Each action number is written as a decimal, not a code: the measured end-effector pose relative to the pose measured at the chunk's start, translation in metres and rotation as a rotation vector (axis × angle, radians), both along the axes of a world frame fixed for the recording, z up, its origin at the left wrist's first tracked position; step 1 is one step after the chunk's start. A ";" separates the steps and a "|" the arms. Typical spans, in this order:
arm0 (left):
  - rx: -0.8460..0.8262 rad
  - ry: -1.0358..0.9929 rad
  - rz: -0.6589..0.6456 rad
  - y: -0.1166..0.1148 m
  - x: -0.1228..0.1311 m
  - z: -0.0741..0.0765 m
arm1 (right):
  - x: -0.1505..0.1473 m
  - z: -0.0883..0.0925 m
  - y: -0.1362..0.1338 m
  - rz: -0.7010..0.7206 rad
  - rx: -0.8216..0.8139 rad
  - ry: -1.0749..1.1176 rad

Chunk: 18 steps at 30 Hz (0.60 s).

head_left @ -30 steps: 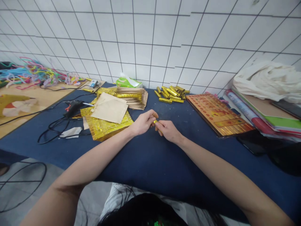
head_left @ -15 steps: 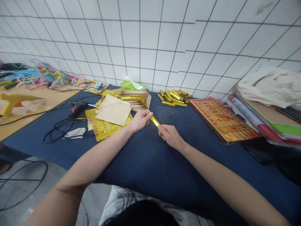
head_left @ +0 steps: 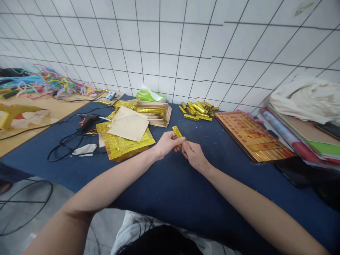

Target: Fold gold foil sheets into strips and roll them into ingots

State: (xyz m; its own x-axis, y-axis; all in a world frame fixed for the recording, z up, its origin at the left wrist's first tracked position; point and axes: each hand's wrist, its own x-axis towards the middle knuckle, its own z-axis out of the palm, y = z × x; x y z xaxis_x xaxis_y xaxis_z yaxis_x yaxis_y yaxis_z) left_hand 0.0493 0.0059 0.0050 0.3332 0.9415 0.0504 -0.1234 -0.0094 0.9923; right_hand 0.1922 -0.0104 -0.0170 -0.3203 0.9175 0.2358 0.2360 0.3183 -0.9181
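Wall (head_left: 148, 39): white tiles behind the blue worktop (head_left: 170, 191).
Left hand (head_left: 169, 143): fingers pinched on a gold tube (head_left: 177, 131).
Right hand (head_left: 195, 156): curled closed beside it; any hold hidden.
Tube: tilted, jutting just beyond both hands.
Pile (head_left: 200, 109): more gold tubes, beyond the right hand.

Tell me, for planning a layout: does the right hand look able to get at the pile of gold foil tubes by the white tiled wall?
Likely yes: only dark blue tabletop shows between the right hand and the pile, though that hand seems busy with a narrow, shiny gold strip.
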 end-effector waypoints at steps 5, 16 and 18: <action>-0.025 -0.075 0.169 0.002 -0.005 0.007 | -0.005 0.005 -0.002 0.012 -0.012 -0.008; 0.012 0.157 0.029 0.013 -0.030 0.020 | 0.015 0.010 0.017 -0.166 -0.006 0.070; 0.010 0.293 -0.114 0.011 -0.031 0.022 | 0.019 0.008 0.024 -0.209 -0.019 0.113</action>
State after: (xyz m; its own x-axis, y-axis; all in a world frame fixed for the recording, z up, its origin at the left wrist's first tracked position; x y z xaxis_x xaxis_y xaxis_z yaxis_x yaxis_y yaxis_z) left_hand 0.0180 0.0167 0.0270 0.4382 0.8972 -0.0542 0.1669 -0.0220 0.9857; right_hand 0.2114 0.0134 -0.0091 -0.0950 0.9658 0.2413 0.1907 0.2556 -0.9478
